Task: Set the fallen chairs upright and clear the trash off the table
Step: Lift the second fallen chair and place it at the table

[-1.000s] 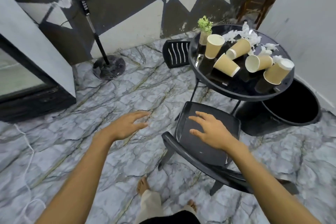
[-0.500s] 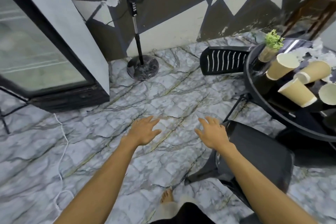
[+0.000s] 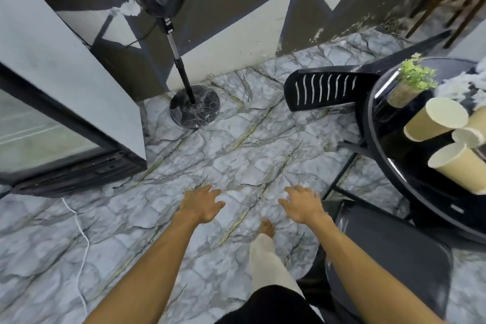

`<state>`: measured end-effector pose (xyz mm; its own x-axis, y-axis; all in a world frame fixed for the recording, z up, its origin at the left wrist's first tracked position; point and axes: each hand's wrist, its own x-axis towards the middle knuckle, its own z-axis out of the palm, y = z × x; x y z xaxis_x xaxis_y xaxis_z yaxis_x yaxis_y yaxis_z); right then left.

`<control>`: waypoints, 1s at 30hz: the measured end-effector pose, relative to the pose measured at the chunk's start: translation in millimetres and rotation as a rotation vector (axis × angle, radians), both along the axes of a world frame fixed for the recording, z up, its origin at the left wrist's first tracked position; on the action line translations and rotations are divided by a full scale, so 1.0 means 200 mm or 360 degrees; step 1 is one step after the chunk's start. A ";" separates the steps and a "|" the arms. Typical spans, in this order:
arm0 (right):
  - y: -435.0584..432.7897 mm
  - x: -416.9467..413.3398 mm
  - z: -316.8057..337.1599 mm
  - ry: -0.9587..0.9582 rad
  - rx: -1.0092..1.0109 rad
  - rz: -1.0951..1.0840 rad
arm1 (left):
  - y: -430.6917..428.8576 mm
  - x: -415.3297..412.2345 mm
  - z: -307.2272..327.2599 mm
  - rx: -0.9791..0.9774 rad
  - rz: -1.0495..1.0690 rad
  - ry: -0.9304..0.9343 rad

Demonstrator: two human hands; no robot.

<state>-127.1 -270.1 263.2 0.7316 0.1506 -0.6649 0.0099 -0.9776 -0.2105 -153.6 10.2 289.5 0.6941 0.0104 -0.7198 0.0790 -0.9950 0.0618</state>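
Observation:
A black plastic chair [image 3: 326, 91] lies on its side on the floor behind the round black table [image 3: 378, 144], its slatted back facing me. A second black chair [image 3: 394, 255] stands upright at my lower right, tucked against the table. On the table lie several tan paper cups [image 3: 436, 119] tipped on their sides, and crumpled white paper [image 3: 457, 89] at the far right edge. My left hand [image 3: 201, 204] and my right hand [image 3: 302, 204] hang over bare floor, fingers spread, holding nothing. The right hand is just left of the upright chair's seat.
A pedestal fan [image 3: 194, 106] stands at the wall ahead. A glass-door cabinet [image 3: 65, 113] fills the left. A white cable [image 3: 81, 237] trails across the marble floor. A small potted plant [image 3: 413, 81] sits on the table edge. My bare foot [image 3: 267, 227] steps forward between my hands.
The view has swung left and forward. My right hand has come off the upright chair's seat and now hovers over the floor. The table has slid to the right edge of view.

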 end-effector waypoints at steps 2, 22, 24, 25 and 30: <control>-0.02 0.16 0.00 0.0053 0.0025 -0.0056 | 0.00 0.16 0.00 0.0018 -0.0006 0.0054; -0.12 1.90 0.08 0.0014 0.0112 -0.0404 | -0.15 2.17 0.03 0.0023 -0.0363 -0.0028; -0.12 2.08 0.09 -0.0002 0.0100 -0.0442 | -0.14 2.38 0.04 0.0047 -0.0414 -0.0019; -0.12 2.18 0.09 -0.0011 0.0103 -0.0464 | -0.13 2.49 0.04 0.0059 -0.0439 -0.0031; -0.16 2.60 0.10 -0.0044 0.0169 -0.0562 | -0.14 2.97 0.06 0.0058 -0.0473 -0.0023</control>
<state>392.3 -301.3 283.1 0.7683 -0.0473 -0.6384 -0.3172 -0.8943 -0.3155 440.6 -18.7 302.1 0.6808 -0.1693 -0.7126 -0.2169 -0.9759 0.0246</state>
